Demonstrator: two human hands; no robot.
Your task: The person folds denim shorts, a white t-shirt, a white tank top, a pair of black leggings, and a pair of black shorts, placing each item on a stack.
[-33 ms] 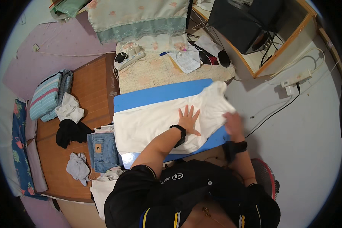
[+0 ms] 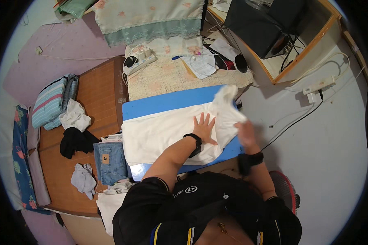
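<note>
A white garment (image 2: 163,132), seemingly a shirt, lies lengthwise over a blue board (image 2: 171,99). My left hand (image 2: 203,128) presses flat on it, right of its middle, with the fingers spread. Creases run from that palm toward the garment's right end, which is lifted and bunched, its upper part smeared by motion. At the lower corner of this raised end, my right hand (image 2: 246,134) has its fingers closed on the cloth. Dark bands circle both my wrists.
Folded jeans (image 2: 111,163) lie left of the board. On the brown mat (image 2: 100,87) are a black cloth (image 2: 75,143), a grey cloth (image 2: 84,179) and a striped folded quilt (image 2: 51,104). A power strip (image 2: 141,61) and papers (image 2: 202,65) sit beyond. A fan (image 2: 288,190) stands at right.
My right hand has moved a little left, and the garment's raised end has swung left with it. The left hand stays almost in place.
</note>
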